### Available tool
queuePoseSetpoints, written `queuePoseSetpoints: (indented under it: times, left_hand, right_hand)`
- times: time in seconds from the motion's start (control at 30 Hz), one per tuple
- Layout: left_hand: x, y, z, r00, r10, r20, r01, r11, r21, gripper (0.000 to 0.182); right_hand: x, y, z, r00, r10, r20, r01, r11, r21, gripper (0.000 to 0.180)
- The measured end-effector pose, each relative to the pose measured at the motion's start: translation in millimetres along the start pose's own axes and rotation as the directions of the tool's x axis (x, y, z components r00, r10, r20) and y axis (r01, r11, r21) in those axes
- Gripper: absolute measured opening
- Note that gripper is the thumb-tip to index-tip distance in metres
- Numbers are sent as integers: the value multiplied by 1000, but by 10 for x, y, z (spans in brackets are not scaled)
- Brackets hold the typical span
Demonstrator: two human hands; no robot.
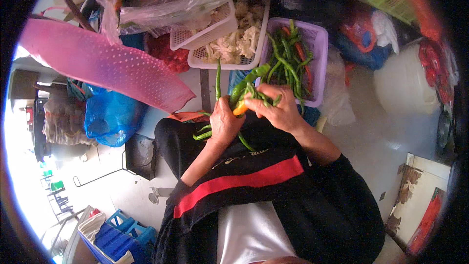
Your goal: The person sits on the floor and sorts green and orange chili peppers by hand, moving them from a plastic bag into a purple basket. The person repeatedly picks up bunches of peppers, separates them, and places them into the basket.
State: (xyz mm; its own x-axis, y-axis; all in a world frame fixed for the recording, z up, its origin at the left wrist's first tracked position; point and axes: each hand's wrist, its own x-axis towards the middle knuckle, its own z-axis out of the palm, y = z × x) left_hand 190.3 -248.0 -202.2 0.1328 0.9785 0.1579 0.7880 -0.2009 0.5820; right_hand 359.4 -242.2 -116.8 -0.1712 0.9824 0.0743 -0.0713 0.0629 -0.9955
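Several long green chili peppers [218,80] are bunched in my left hand [226,121], sticking out above and below the fist over my lap. A thicker green pepper [247,83] rises between the two hands. One orange-yellow pepper [240,108] bridges from the left fist to the fingertips of my right hand [284,109]. Green stems [269,99] are pinched in the right hand's curled fingers. Just beyond it stands a purple plastic basket [321,51] of green chilies [284,58] with a few red ones. The palms and part of the held peppers are hidden.
White plastic baskets [264,18] with cauliflower florets [231,47] stand ahead. A pink dotted sheet [110,62] juts in from the left, above a blue plastic bag [110,117]. A black dustpan [141,156] lies on the floor. Blue crates [113,234] are at lower left, a white tub [403,80] at right.
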Motion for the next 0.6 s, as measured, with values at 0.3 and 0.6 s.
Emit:
queuePoseSetpoints:
  times: [0.3,0.6]
  left_hand:
    - [433,376,122,970,66,233,-58,997,-44,59]
    - [1863,1273,663,868,113,484,-23,982,-188,82]
  right_hand:
    - [-659,-251,-522,943,32,331,-298,523,798,16]
    - [-1201,239,-1322,832,509,-220,80,282,956,17]
